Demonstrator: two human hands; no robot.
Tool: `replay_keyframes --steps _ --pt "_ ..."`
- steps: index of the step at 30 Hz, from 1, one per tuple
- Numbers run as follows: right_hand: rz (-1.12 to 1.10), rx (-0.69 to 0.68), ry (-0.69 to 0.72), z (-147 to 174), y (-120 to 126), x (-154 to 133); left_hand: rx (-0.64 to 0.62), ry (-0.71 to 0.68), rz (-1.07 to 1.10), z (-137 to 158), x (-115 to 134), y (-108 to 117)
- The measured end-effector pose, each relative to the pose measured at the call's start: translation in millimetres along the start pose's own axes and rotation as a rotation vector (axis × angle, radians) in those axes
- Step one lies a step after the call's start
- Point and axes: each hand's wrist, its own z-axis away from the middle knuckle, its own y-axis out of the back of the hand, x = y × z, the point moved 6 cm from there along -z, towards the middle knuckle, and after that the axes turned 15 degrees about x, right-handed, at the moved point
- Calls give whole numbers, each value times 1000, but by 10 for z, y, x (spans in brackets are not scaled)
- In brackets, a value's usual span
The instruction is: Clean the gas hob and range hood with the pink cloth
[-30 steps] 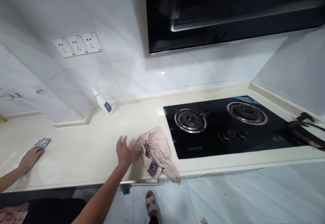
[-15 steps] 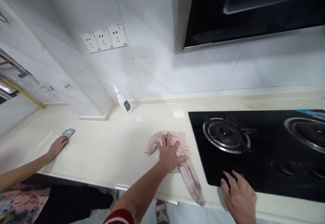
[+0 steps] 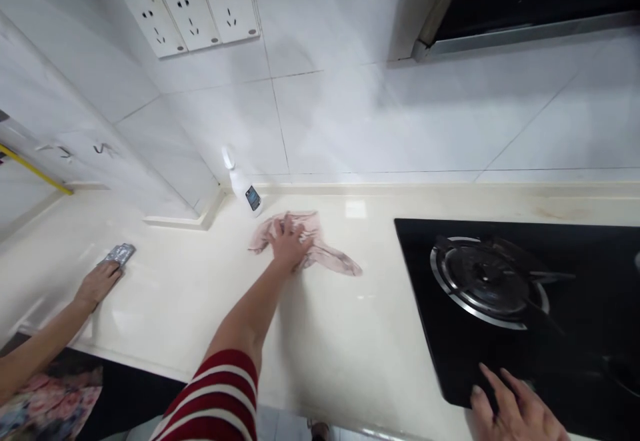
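Note:
My left hand (image 3: 291, 244) presses down on a crumpled pink cloth (image 3: 320, 228) on the pale countertop, fingers spread over the fabric. One end of the cloth trails off to the right. At the lower right, my right hand (image 3: 517, 408) is at the front edge of the black gas hob (image 3: 425, 321). Its fingers are apart with nothing in them, and the frame cuts off its lower part. Just behind the cloth and to its left stands a white spray bottle (image 3: 243, 184) with a dark label.
At the left, another person's hand (image 3: 100, 281) rests on a silvery grey cloth (image 3: 119, 253). A burner (image 3: 485, 278) with a metal ring sits in the hob. Wall sockets (image 3: 195, 11) and a dark range hood (image 3: 540, 1) are above the counter (image 3: 320, 348).
My left hand has slid the pink cloth left and back across the counter, nearer the spray bottle. My right hand stays by the hob's front edge. The view has shifted closer.

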Motion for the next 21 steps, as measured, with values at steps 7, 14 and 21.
replay_keyframes --steps 7,14,21 --pt "-177 -14 -52 -97 88 -176 74 162 -159 816 -1262 549" --pt "-326 -51 -165 -72 299 -133 142 157 -204 2146 -780 767" --pt "-431 -42 -163 170 863 249 58 -257 65 3125 1216 532"
